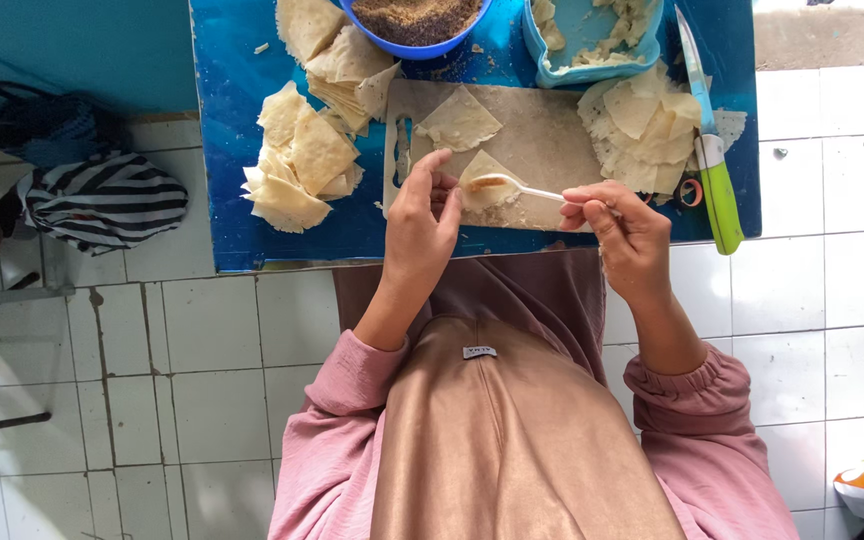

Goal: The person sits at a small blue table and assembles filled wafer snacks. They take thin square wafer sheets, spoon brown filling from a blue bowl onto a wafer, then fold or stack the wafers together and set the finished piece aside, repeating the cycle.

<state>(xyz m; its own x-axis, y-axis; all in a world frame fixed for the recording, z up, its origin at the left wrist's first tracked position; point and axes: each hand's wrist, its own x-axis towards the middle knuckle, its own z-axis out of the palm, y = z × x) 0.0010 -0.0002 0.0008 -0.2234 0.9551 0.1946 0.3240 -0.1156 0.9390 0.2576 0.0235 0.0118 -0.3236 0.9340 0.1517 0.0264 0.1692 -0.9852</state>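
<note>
My right hand [624,228] grips a white plastic spoon [518,186] whose bowl rests on a triangular pastry sheet [482,172] lying on a worn cutting board [542,140]. My left hand [422,222] touches the left edge of that sheet with its fingertips. A second triangular pastry sheet [458,122] lies further back on the board. A blue bowl [414,47] of brown crumbly filling [414,17] stands at the far edge.
Stacks of cut pastry sheets [297,160] lie left of the board and pastry sheets [647,125] lie right of it on the blue table [222,90]. A green-handled knife [712,150] sits far right. A light-blue container [592,45] holds scraps. A striped cloth [102,200] lies on the tiled floor.
</note>
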